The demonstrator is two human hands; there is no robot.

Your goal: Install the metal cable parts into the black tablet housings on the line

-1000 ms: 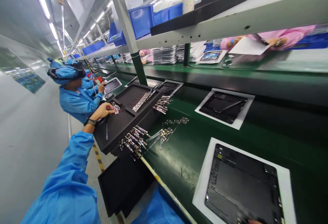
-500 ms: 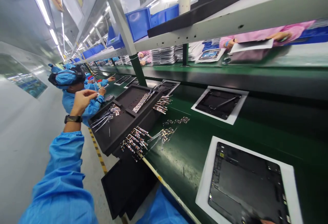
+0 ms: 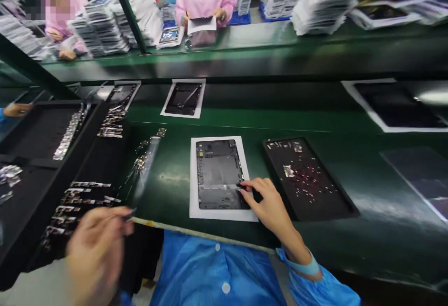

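Centrally, a green workbench [image 3: 168,203] bears a white paper sheet [image 3: 193,175] under a flat black rectangular device shell [image 3: 215,170]; the blurred left hand [image 3: 98,245] pinches a small dark piece [image 3: 130,213]; the right hand [image 3: 268,203], fingers narrowed, touches the shell's edge, grip unclear; seemingly mid-fitting, next calling for careful alignment.

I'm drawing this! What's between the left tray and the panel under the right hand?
Head view: little strips, small metal parts on the green bench, and the left hand.

Right hand [image 3: 269,203] at a black shell [image 3: 219,168] on white paper [image 3: 220,214], blurred left hand [image 3: 98,247] near metallic strips [image 3: 87,184].
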